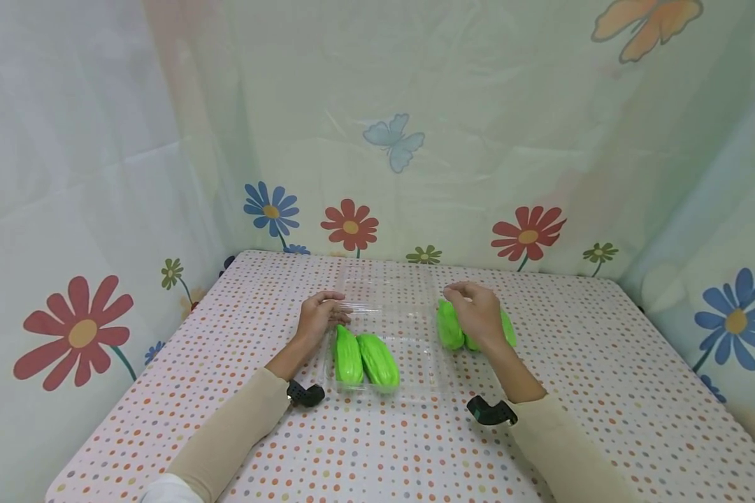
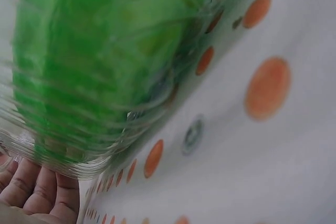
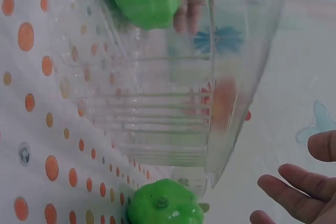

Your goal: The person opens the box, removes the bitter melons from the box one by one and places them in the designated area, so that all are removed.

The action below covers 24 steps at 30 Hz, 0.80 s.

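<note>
With relaxed, loosely extended fingers, left grip (image 1: 317, 321) at the far-left corner of a clear, ribbed plastic container (image 1: 415, 353); cannot tell how firm the contact. Right grip (image 1: 478, 314) empty, with fingers loosely spread and thumb apart, over bright-green, elongated, ridged vegetables (image 1: 450, 327) just outside the container's right side. Nearer than the left grip, inside the container's left half, two similar green vegetables (image 1: 379, 360) side by side. Between the grips and beyond, an open transparent lid (image 1: 386, 279). Underneath, a white, colour-dotted worktop (image 1: 384, 454); farther out, a pale, flower-and-butterfly-printed fabric backdrop (image 1: 296, 133).
</note>
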{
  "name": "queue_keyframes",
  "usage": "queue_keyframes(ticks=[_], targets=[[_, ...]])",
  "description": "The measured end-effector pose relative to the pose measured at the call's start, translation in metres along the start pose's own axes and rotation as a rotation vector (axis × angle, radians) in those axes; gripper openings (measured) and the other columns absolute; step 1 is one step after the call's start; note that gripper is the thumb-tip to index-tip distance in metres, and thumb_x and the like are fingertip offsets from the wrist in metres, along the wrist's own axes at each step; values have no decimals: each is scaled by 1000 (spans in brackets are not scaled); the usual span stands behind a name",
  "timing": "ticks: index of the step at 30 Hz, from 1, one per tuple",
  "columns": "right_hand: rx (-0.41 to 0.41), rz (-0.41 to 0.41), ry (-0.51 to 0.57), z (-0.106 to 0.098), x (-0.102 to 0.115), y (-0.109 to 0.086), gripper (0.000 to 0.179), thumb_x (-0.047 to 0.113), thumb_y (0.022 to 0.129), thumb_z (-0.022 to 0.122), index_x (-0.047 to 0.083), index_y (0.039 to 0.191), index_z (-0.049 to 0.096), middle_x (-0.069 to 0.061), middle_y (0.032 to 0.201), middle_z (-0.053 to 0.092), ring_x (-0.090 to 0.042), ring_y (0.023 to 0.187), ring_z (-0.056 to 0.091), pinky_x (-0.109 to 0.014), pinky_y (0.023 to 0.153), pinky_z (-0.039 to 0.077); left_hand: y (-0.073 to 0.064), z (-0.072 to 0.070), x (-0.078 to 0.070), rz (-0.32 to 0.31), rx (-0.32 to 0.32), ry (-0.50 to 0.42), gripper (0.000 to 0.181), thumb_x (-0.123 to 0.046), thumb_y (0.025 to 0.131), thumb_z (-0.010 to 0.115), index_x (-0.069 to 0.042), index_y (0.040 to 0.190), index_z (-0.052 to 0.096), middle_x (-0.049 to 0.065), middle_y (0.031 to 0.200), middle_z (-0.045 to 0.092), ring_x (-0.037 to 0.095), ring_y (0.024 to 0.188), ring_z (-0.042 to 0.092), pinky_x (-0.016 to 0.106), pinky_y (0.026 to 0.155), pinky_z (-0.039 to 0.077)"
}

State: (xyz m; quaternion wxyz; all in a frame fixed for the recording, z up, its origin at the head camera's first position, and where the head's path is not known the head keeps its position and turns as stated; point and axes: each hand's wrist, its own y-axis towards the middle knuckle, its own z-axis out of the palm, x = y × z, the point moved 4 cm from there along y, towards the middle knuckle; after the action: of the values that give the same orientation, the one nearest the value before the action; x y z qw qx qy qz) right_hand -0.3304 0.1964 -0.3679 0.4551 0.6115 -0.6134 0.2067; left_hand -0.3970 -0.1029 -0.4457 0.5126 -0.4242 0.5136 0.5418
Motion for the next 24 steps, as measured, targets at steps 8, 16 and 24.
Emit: queue_keyframes(ticks=[8, 16, 24], targets=[[56, -26, 9, 16, 13, -7, 30, 25, 99, 62, 3, 116, 73, -18, 121, 70, -34, 120, 60, -51, 97, 48, 0, 1, -3, 3, 8, 11, 36, -4, 96, 48, 11, 127, 59, 29, 105, 73, 19, 72, 72, 33, 72, 60], [184, -54, -30, 42, 21, -18, 29, 22, 97, 64, 4, 118, 72, -15, 123, 70, -34, 117, 63, -50, 93, 52, -2, 1, -2, -6, -7, 14, 34, -4, 96, 49, 11, 125, 59, 28, 104, 73, 20, 73, 72, 31, 70, 60], [329, -98, -99, 60, 34, -28, 37, 25, 96, 66, 3, 125, 68, -15, 130, 67, -38, 127, 57, -55, 100, 50, -3, 1, -3, 4, -3, 15, 34, -3, 96, 49, 12, 125, 59, 29, 103, 73, 19, 72, 72, 30, 69, 60]])
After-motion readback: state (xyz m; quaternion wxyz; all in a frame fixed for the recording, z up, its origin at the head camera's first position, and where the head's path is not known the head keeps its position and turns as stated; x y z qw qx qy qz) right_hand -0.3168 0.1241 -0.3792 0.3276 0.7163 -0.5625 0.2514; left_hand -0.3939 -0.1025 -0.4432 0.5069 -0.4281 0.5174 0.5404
